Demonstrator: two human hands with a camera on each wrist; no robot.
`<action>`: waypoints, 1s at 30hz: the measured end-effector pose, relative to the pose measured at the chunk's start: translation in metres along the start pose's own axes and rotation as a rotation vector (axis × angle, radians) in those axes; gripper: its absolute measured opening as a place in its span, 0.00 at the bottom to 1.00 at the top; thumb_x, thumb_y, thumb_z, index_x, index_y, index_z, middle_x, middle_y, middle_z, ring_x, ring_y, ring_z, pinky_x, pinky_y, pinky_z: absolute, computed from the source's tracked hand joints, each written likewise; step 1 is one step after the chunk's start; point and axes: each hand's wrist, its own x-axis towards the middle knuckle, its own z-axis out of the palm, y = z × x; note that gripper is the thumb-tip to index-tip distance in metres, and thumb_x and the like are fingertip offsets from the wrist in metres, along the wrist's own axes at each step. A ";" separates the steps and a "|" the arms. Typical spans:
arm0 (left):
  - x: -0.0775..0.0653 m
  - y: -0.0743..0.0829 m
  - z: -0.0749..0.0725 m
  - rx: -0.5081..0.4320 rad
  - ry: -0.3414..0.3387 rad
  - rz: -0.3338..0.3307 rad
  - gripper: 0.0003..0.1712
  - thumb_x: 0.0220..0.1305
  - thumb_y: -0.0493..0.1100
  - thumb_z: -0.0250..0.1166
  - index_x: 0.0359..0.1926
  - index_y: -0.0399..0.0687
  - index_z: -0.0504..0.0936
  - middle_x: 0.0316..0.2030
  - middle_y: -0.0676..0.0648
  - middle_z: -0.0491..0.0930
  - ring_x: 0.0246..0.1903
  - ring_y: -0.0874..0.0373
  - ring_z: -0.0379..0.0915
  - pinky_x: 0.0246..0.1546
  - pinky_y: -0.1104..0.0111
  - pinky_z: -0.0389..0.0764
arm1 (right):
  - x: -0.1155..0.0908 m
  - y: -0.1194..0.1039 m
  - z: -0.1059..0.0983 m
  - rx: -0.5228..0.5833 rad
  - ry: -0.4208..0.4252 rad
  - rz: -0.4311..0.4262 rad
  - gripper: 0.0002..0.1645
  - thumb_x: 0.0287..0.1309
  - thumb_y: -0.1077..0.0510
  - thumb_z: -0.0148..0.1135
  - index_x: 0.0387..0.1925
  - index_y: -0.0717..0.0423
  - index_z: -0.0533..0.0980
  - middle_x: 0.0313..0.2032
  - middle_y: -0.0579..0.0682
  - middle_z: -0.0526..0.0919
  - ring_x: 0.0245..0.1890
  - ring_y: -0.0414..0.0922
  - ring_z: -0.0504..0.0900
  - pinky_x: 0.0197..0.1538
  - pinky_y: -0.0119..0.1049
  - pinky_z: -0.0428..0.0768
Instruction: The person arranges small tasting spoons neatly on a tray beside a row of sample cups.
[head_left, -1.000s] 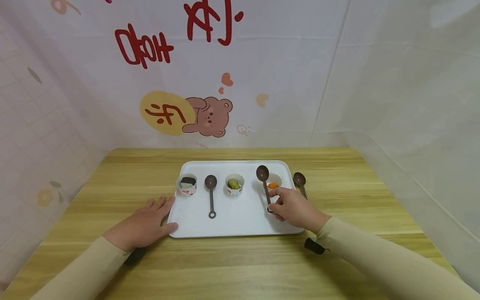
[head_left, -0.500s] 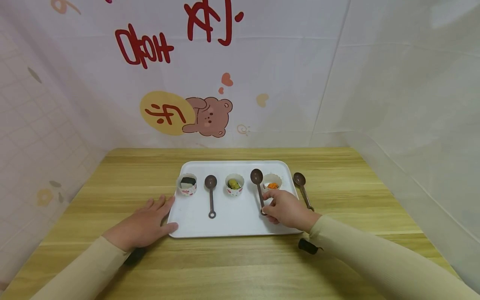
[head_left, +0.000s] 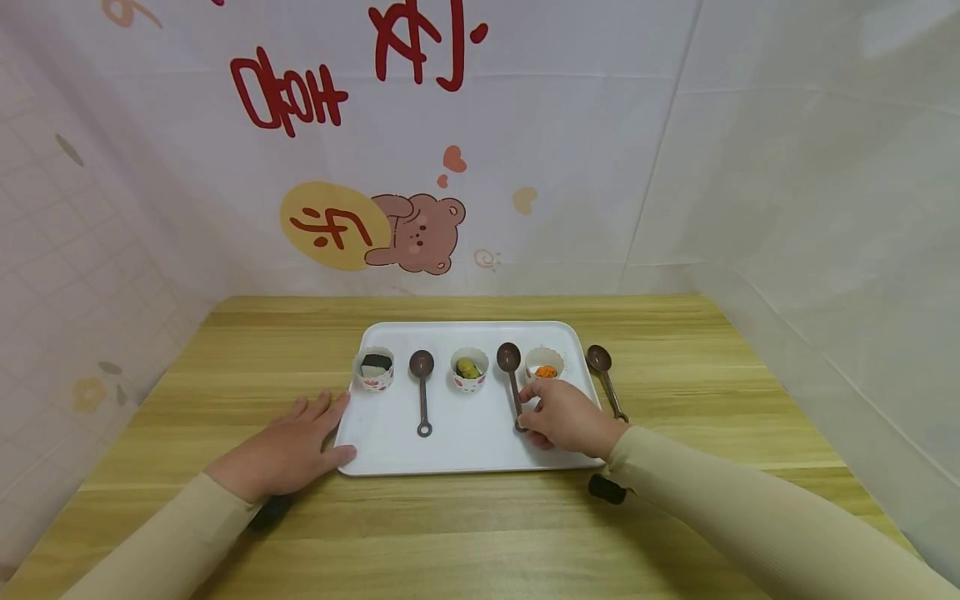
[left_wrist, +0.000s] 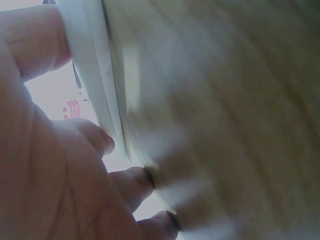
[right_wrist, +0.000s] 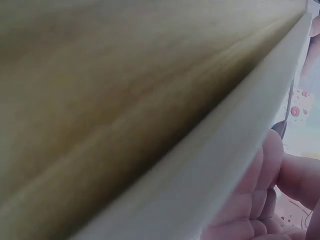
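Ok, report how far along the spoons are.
Looks done: one brown spoon lies on the tray between the left cup and middle cup.
In hand: the right hand holds a second spoon between the middle cup and right cup; whether it touches the tray is unclear.
Remaining, probably: a third spoon outside the tray.

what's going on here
A person's right hand holds a brown spoon near its handle's end, between the middle cup and the right cup on a white tray; whether it touches the tray is hard to tell. The left hand touches the tray's left edge. A second spoon lies left of the middle cup, and a third spoon lies outside the tray, to its right.
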 end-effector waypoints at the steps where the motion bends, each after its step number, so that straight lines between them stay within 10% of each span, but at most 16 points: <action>1: 0.000 0.000 0.000 0.000 0.000 0.000 0.54 0.74 0.71 0.57 0.82 0.36 0.56 0.77 0.21 0.55 0.73 0.14 0.49 0.68 0.27 0.61 | 0.000 0.000 0.000 0.001 -0.001 0.000 0.11 0.64 0.66 0.66 0.47 0.61 0.78 0.17 0.49 0.80 0.19 0.40 0.76 0.27 0.32 0.77; 30: 0.001 0.001 0.000 0.000 -0.010 -0.014 0.54 0.73 0.71 0.58 0.82 0.37 0.56 0.78 0.22 0.55 0.74 0.15 0.49 0.69 0.26 0.60 | 0.008 -0.005 0.006 0.016 -0.024 0.094 0.10 0.67 0.65 0.67 0.48 0.60 0.78 0.19 0.50 0.82 0.19 0.40 0.77 0.25 0.33 0.81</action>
